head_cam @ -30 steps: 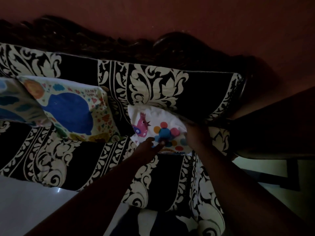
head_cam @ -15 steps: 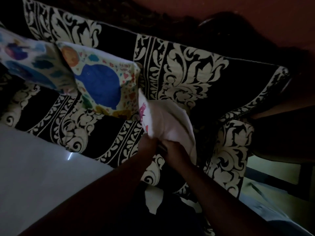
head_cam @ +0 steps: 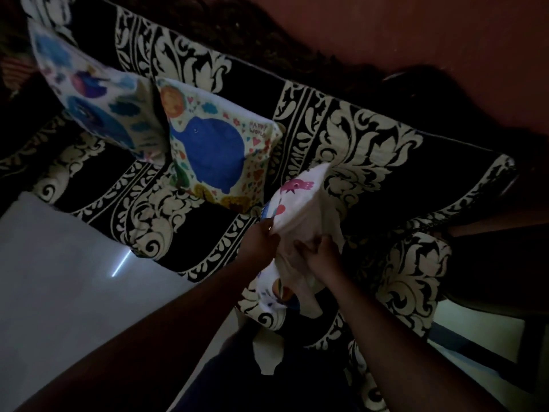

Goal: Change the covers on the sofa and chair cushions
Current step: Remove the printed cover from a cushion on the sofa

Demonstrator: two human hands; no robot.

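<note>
Cushion (head_cam: 300, 203) in hand, soft and white with a pink bird print, you hold it upright over the right end of the sofa's (head_cam: 371, 144) seat, near the padded armrest. Your left hand (head_cam: 260, 239) pinches a fold of its thin, crumpled cotton cover on the printed side; your right hand (head_cam: 322, 255) curls its fingers into the loose plain cloth just beside. Slack fabric bunches and hangs below both hands. Two more square printed cushions lean against the backrest toward the sofa's left end: one with a blue elephant (head_cam: 217, 150), one blurred (head_cam: 89, 93). Sofa upholstery is black weave with cream leaf scrolls.
</note>
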